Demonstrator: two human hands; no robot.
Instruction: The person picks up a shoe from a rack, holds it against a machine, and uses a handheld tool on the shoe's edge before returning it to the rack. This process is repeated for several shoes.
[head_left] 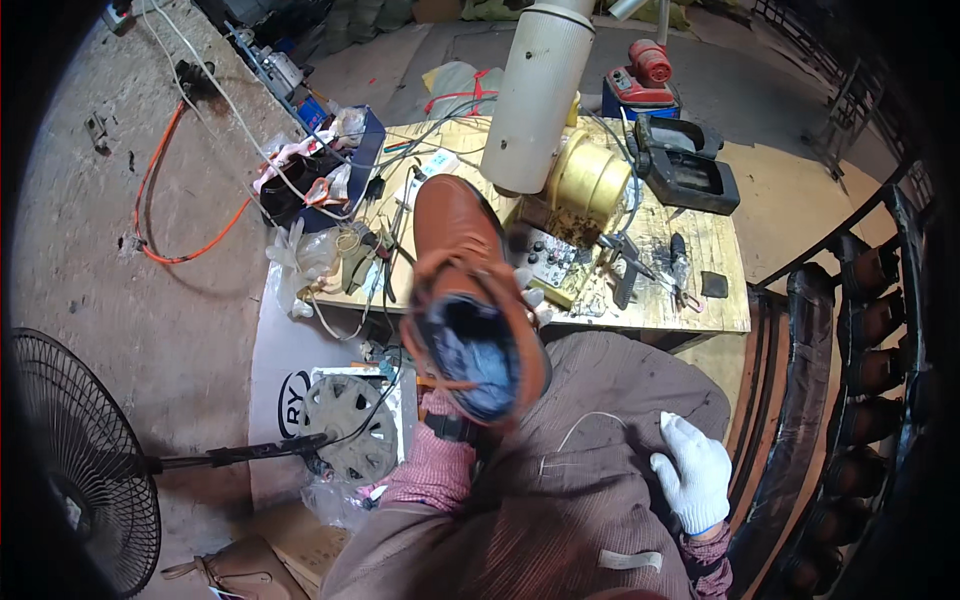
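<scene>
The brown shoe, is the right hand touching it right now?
No, the white-gloved right hand rests on the person's lap, clearly apart from the brown shoe.

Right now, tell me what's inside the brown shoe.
In the brown shoe, dark bluish lining shows; the inside toward the toe is covered, unseen.

We are seeing a reddish-brown shoe point(452, 215) with orange-brown laces point(450, 258), a white glove point(692, 475) edged in blue, and a finely checked pinkish-red sleeve point(435, 478). We are also noticing finely striped grey-brown trousers point(640, 385), a golden-yellow drum point(590, 180), a white tube point(538, 100), an orange hose point(185, 261) and a black fan point(80, 450).
</scene>
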